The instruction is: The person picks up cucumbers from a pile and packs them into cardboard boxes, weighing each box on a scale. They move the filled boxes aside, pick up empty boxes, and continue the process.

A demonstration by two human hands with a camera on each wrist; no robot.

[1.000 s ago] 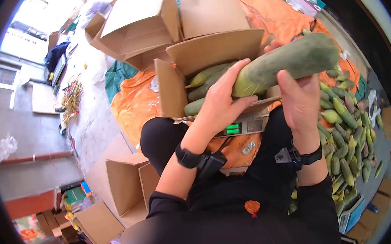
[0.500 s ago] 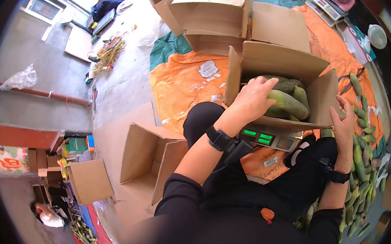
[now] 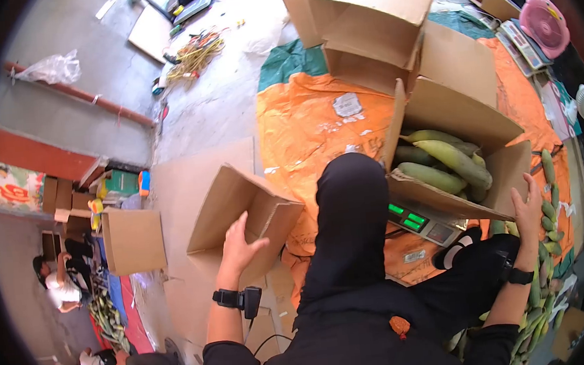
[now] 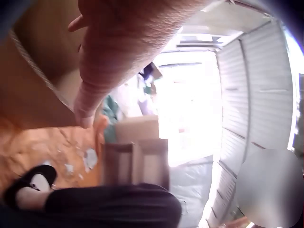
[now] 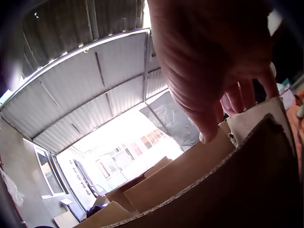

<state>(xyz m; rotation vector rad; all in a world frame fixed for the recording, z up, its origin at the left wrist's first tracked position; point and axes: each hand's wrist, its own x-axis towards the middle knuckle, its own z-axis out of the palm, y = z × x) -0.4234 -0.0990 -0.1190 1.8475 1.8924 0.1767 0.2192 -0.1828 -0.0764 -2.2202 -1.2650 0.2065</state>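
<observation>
My left hand (image 3: pixel 241 248) is over an open cardboard box (image 3: pixel 216 219) on the floor to my left, its fingers spread and nothing in its grasp. In the left wrist view its thumb and fingers overlap that box's edge. My right hand (image 3: pixel 529 212) is at the near right corner of a second cardboard box (image 3: pixel 468 110), fingers extended; the right wrist view shows the fingertips right at its rim (image 5: pixel 256 116). Inside that box lie several long, thick green gourds (image 3: pixel 451 159), some yellowish. The box sits on a digital scale (image 3: pixel 419 224) with a lit green display.
Empty cartons (image 3: pixel 369 29) stand beyond the filled box on an orange tarp (image 3: pixel 328 121). A heap of gourds (image 3: pixel 541 293) lies to my right. Other people (image 3: pixel 60 283) are at the far left. A pink basin (image 3: pixel 544 25) stands at the back right.
The large gourd held in both hands a second ago is now in the box on the scale. My left hand has moved from there to the left box. The head view has turned left.
</observation>
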